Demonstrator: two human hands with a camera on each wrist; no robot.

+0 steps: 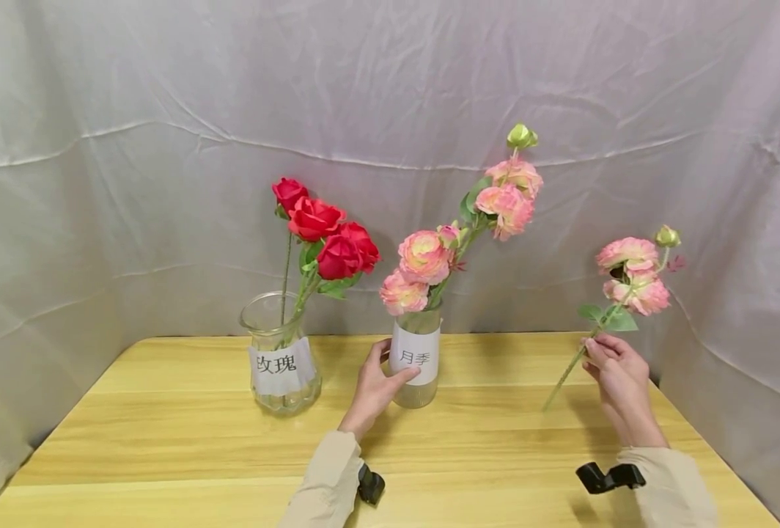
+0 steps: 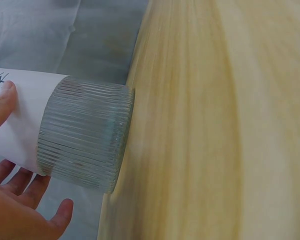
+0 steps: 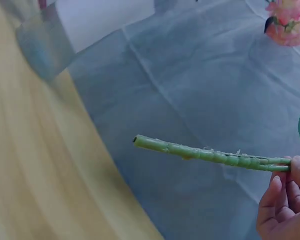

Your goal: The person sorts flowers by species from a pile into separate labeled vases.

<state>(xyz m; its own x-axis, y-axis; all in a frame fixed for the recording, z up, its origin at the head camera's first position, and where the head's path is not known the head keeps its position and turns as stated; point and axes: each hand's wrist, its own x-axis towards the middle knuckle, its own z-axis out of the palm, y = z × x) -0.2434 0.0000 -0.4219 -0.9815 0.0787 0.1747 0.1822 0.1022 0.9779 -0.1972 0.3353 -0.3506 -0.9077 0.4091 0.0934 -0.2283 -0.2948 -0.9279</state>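
Observation:
In the head view my left hand holds a ribbed glass vase with a white label, thumb across the front and fingers around the far side. The left wrist view shows the vase's ribbed base close up. Two stems of pink flowers stand in this vase, leaning right. To the right, my right hand pinches the green stem of another pink flower below its leaves, blooms up and tilted right. Its bare stem end points away from the hand in the right wrist view.
Left of the held vase stands a wider clear glass vase with a white label, holding several red roses. Both vases stand near the back of the wooden table. A grey curtain hangs behind and at both sides.

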